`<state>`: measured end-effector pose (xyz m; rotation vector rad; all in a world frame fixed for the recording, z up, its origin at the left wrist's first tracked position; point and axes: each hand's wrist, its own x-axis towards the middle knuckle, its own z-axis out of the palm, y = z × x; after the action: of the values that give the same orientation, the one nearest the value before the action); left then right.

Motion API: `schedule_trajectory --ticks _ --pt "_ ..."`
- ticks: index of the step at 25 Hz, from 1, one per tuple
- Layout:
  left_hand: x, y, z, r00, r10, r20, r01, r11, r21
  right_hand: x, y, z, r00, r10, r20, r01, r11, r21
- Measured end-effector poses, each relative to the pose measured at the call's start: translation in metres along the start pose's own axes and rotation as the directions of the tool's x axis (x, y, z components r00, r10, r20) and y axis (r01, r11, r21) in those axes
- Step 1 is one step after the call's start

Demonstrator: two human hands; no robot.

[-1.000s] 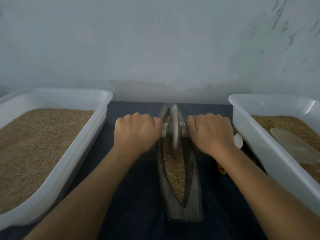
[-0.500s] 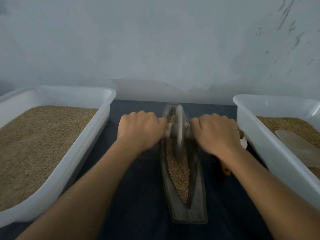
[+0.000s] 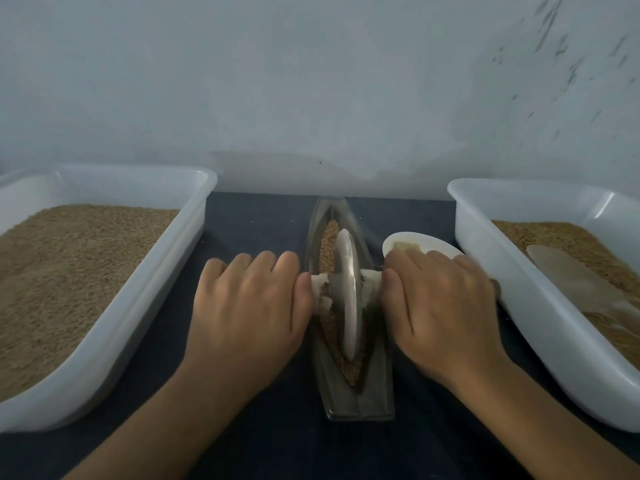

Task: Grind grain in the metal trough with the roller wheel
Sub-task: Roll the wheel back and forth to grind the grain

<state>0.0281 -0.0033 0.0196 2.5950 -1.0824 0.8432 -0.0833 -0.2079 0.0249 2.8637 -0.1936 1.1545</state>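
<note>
Metal, pale and disc-shaped, the roller wheel (image 3: 347, 296) is stood on edge among brown grain (image 3: 329, 244) in the narrow boat-shaped metal trough (image 3: 349, 393) on the dark cloth, and is judged heavy, rigid and prone to tipping sideways. Its whitish axle handle (image 3: 320, 294) is covered by the left hand (image 3: 247, 306) and right hand (image 3: 440, 306), palms down and fingers bent over the stubs. Hold is best taken on both stubs, close to the disc.

No readable text, label, brand, number or sign on anything in view.

The trough (image 3: 358, 393) lies between two tubs (image 3: 104, 344) (image 3: 540, 327), the wheel (image 3: 347, 292) standing in it.
</note>
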Motion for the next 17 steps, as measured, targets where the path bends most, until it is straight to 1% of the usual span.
schedule_trajectory --ticks 2,3,4,5,6,7,9,10,11,12,13,14,15,16,17 --pt "-0.006 -0.001 0.0 0.999 0.016 -0.03 -0.015 1.0 0.015 -0.004 -0.001 -0.002 0.998 -0.053 -0.036 0.053 0.999 0.002" --pt "0.0 -0.001 0.001 1.0 0.018 -0.025 -0.017 1.0 0.01 -0.001 -0.001 0.001 0.998 -0.051 -0.033 0.051 0.999 0.001" --pt "0.011 -0.002 0.005 1.0 0.009 0.013 -0.01 1.0 0.02 0.006 0.0 0.006 0.999 -0.027 -0.021 0.026 1.0 -0.014" --pt "0.025 -0.004 0.012 0.998 0.041 0.057 -0.046 0.995 0.091 0.018 0.002 0.013 1.0 0.021 0.014 -0.02 0.999 -0.045" --pt "0.041 -0.008 0.02 0.989 0.076 0.13 -0.097 0.983 0.157 0.034 0.005 0.022 0.994 0.082 0.07 -0.076 0.993 -0.089" --pt "0.059 -0.013 0.028 0.977 0.072 0.203 -0.111 0.976 0.188 0.052 0.01 0.032 0.981 0.134 0.138 -0.115 0.984 -0.136" --pt "0.102 -0.025 0.046 0.947 -0.001 0.322 -0.051 0.987 0.153 0.087 0.024 0.052 0.939 0.186 0.289 -0.131 0.971 -0.2" --pt "0.119 -0.031 0.05 0.91 -0.043 0.412 -0.007 0.993 0.118 0.102 0.03 0.059 0.908 0.218 0.359 -0.161 0.97 -0.18" --pt "0.131 -0.035 0.052 0.873 -0.066 0.483 0.037 0.997 0.07 0.111 0.033 0.063 0.882 0.244 0.403 -0.198 0.968 -0.153" --pt "0.134 -0.034 0.053 0.852 -0.095 0.515 0.081 0.995 0.051 0.116 0.034 0.065 0.871 0.257 0.418 -0.214 0.966 -0.148" --pt "0.131 -0.033 0.052 0.855 -0.111 0.506 0.097 0.994 0.055 0.116 0.032 0.064 0.879 0.254 0.403 -0.199 0.965 -0.173" --pt "0.12 -0.03 0.049 0.884 -0.109 0.455 0.072 0.993 0.096 0.111 0.029 0.06 0.901 0.229 0.369 -0.156 0.964 -0.216" --pt "0.103 -0.024 0.045 0.94 -0.075 0.331 0.03 0.99 0.14 0.101 0.025 0.055 0.924 0.193 0.331 -0.115 0.964 -0.241" --pt "0.082 -0.017 0.037 0.971 -0.035 0.237 -0.008 0.984 0.178 0.086 0.019 0.047 0.947 0.161 0.277 -0.1 0.97 -0.221" --pt "0.061 -0.01 0.03 0.986 0.0 0.166 -0.029 0.984 0.174 0.068 0.013 0.038 0.964 0.142 0.224 -0.107 0.981 -0.16"
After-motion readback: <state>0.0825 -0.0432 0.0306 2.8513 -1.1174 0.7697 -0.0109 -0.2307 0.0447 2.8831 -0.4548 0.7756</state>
